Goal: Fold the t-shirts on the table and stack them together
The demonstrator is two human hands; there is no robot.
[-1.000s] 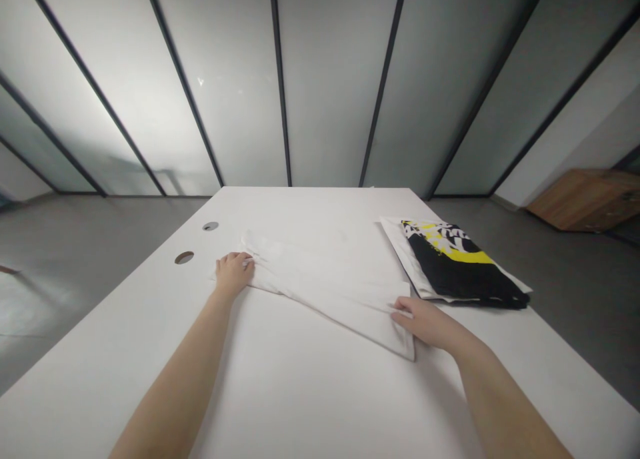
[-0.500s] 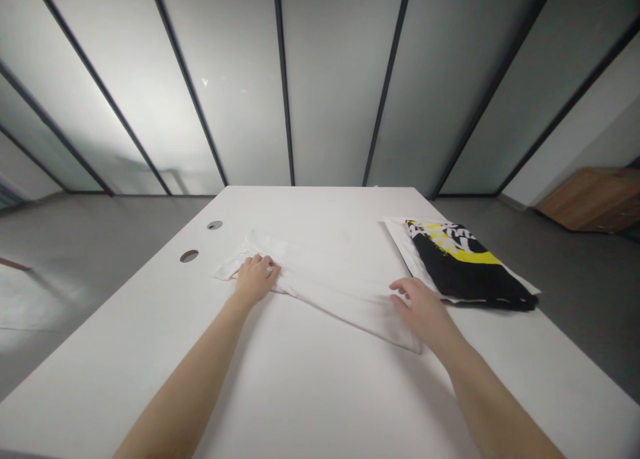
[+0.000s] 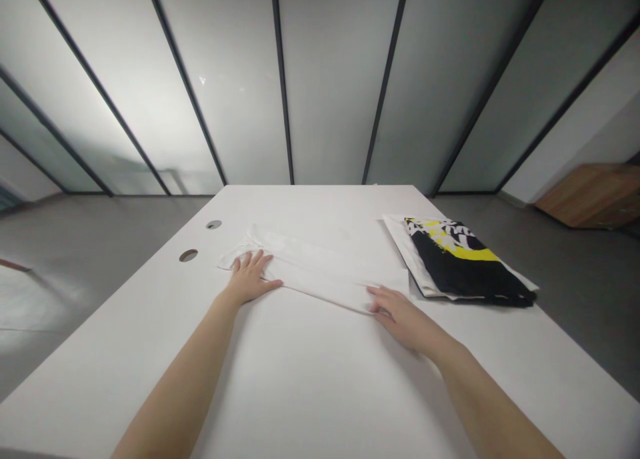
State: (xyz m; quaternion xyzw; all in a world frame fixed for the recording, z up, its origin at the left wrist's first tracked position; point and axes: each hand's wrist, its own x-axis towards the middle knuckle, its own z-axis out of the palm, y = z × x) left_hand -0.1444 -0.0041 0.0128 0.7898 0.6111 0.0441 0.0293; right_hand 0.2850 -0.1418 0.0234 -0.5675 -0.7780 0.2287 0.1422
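Note:
A thin white garment [image 3: 320,272], folded into a long strip, lies across the white table [image 3: 310,379]. My left hand [image 3: 249,277] rests flat on its left end with fingers spread, the thumb along the near edge. Small creases show beside those fingers. Toward the other end, my right hand [image 3: 397,312] touches the near edge with loosely bent fingers, the thumb apart from them. Part of the garment's near right corner is hidden under this hand.
To the right lies a stack of folded clothes: a black garment [image 3: 465,275] with a yellow and white print on top of a white one [image 3: 400,239]. Two round holes [image 3: 189,255] pierce the table's left side. Frosted glass panels [image 3: 330,79] stand behind.
The garment's near right part has moved away from me and the strip is narrower. My right hand has shifted left onto its edge. My left hand's fingers have spread out flat.

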